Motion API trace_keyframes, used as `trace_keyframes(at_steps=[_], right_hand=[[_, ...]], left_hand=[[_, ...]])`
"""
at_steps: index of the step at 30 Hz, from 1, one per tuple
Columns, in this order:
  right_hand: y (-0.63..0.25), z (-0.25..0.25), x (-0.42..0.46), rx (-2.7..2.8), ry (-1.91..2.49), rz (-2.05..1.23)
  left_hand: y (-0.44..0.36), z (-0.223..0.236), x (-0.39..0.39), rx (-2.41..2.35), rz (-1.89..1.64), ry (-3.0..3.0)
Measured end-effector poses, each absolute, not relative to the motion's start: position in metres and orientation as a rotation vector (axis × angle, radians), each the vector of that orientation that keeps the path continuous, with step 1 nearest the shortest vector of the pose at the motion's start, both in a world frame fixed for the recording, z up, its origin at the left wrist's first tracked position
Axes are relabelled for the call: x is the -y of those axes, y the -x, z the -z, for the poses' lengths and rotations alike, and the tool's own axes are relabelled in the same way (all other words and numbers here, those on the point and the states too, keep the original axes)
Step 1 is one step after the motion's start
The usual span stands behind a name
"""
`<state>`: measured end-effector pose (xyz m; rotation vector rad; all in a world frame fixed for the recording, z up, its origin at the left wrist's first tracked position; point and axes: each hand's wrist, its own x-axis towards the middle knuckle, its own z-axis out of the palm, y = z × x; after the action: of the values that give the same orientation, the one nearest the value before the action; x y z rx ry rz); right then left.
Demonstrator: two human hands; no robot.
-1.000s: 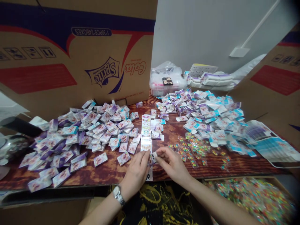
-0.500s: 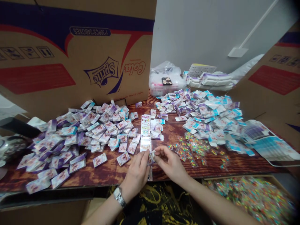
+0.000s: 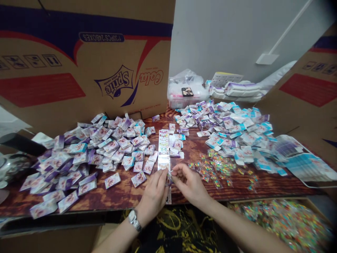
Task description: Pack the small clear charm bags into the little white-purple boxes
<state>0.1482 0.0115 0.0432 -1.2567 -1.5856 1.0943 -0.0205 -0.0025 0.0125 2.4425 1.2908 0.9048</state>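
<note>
My left hand (image 3: 154,195), with a watch on its wrist, and my right hand (image 3: 190,184) meet at the table's front edge. Both pinch one small purple-and-white packet (image 3: 168,179) between their fingertips. Just beyond it a long sticker strip (image 3: 164,149) lies on the wooden table (image 3: 123,193). A big heap of small purple packets (image 3: 89,154) spreads to the left. A second heap with teal edges (image 3: 231,130) lies to the right. Tiny colourful wrapped pieces (image 3: 218,168) are scattered right of my right hand.
A large printed cardboard box (image 3: 84,59) stands behind the left heap and another carton (image 3: 305,91) at the right. At the back sit a plastic bag with a phone (image 3: 187,91) on it and stacked sheets. An open box of colourful pieces (image 3: 284,218) is below right.
Both hands have kept the small packet between them and shifted slightly, with the fingertips drawn closer together on it. The heaps have not moved.
</note>
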Motion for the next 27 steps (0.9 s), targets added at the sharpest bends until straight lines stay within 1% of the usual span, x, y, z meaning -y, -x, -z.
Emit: trace_keyframes(at_steps=[2,7,11,13,16,21,23,27], right_hand=[[-0.149,-0.044,-0.01,1.595,1.264,-1.063],[-0.149,-0.036,-0.017,1.315,1.222,-1.245],[-0.145,-0.033,-0.016,1.292,1.211,-1.259],[-0.145,-0.036,-0.011,1.403,1.238,-1.186],[-0.147,-0.044,-0.004,1.667,1.259,-0.986],[-0.159,-0.058,-0.003,2.09,1.123,-0.605],[-0.164,-0.062,-0.006,2.17,1.086,-0.563],[-0.165,-0.064,-0.013,2.153,1.072,-0.545]], left_hand=[[0.02,-0.013,0.002,-1.288,-0.899,-2.45],[0.02,-0.014,0.001,-1.28,-0.905,-2.433],[0.02,-0.013,0.0,-1.274,-0.927,-2.402],[0.02,-0.012,0.0,-1.266,-0.933,-2.407],[0.021,-0.012,0.001,-1.262,-0.948,-2.417],[0.021,-0.019,0.0,-1.275,-0.94,-2.328],[0.021,-0.023,0.0,-1.249,-0.923,-2.286],[0.018,-0.028,-0.001,-1.189,-0.925,-2.23]])
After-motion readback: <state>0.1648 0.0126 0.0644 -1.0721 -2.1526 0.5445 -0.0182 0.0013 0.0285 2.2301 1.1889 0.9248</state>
